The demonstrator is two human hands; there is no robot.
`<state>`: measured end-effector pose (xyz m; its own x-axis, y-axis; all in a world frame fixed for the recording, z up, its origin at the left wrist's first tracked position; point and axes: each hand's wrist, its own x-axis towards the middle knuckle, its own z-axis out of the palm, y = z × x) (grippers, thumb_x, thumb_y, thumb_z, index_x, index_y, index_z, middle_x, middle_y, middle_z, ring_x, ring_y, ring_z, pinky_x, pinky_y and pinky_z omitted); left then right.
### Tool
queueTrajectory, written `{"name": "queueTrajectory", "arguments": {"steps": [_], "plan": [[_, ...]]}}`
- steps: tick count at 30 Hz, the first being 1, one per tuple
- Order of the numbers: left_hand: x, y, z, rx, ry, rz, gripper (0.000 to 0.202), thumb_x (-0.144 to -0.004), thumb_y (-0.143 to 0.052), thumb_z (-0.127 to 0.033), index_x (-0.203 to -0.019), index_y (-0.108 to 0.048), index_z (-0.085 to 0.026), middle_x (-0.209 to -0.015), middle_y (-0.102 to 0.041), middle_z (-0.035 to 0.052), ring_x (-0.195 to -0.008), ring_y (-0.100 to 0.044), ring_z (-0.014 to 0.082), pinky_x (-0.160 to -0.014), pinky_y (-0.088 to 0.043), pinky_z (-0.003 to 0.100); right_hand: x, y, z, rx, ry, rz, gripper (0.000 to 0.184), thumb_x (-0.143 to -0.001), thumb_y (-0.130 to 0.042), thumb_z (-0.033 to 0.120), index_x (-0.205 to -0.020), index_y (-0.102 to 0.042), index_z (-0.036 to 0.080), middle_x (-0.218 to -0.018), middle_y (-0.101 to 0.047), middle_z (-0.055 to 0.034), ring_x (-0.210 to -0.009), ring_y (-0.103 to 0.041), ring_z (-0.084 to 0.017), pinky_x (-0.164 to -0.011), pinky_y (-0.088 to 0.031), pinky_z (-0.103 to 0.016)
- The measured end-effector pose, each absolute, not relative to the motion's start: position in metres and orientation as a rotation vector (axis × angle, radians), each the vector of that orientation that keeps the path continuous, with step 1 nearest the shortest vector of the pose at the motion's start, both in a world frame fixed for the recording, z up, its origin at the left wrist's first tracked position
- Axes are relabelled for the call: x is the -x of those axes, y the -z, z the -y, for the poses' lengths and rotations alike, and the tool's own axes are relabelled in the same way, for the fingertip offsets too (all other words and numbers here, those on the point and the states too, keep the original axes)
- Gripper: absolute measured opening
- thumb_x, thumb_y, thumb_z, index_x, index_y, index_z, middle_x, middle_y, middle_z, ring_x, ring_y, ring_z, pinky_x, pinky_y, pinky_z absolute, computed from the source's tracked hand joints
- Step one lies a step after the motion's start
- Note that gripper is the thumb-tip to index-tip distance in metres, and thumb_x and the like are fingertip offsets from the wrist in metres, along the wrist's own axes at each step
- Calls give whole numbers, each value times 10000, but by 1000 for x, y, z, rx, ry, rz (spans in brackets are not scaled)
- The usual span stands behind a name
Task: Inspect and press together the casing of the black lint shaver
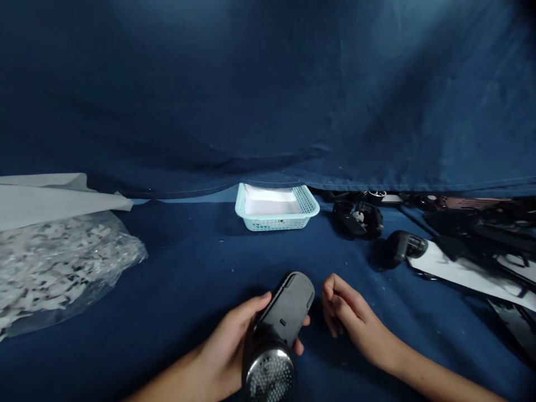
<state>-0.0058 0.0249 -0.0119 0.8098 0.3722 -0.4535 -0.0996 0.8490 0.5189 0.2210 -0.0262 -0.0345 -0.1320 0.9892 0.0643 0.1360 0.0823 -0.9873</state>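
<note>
Head view: left hand [234, 346] wraps the black shaver [278, 332], mesh end toward the camera — right hand [345, 312] rests curled, empty, just beside it on the bench [188, 268].

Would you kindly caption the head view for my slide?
Left hand grips a black shaver over blue cloth; right hand rests curled beside it.

Bare cloth [201, 268] ahead; basket [276, 209] beyond, black parts [460, 234] right
</note>
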Motion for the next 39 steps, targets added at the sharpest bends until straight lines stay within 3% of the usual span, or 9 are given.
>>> {"name": "queueTrajectory", "arguments": {"steps": [8,17,21,25,39], "plan": [[5,12,-23,-499,-260,-578,703,-895,-410,-572,-1239,-600,12,-864,-706,181,-650,-649,190,-612,-477,250,-224,37,28,1361,-997,1384,309,-924,-532,459,-803,-555,176,-588,-433,60,-479,-368,-80,-455,-284,-221],[6,14,-24,-513,-258,-563,706,-896,-407,-580,-1242,-599,6,-884,-702,182,-654,-654,189,-607,-477,246,-223,35,36,1411,-619,1552,236,-909,-576,365,-867,-716,180,-530,-528,31,-482,-442,-103,-485,-338,-230],[6,14,-24,-508,-260,-565,702,-904,-393,-576,-1242,-598,4,-873,-701,178,-654,-653,191,-618,-479,253,-222,34,36,1396,-587,1551,238,-901,-575,342,-768,-679,174,-517,-540,31,-473,-470,-103,-488,-367,-222],[6,13,-24,-501,-272,-559,693,-915,-380,-561,-1246,-593,8,-876,-701,182,-665,-654,193,-627,-478,253,-223,35,36,1374,-527,1533,306,-888,-561,308,-611,-536,183,-508,-516,34,-477,-476,-104,-499,-380,-220],[6,12,-24,-520,-259,-556,693,-903,-397,-570,-1247,-593,-1,-873,-701,174,-665,-647,195,-632,-473,262,-222,35,36,1370,-503,1593,298,-889,-537,285,-607,-486,200,-502,-485,43,-454,-434,-104,-471,-340,-228]]}}
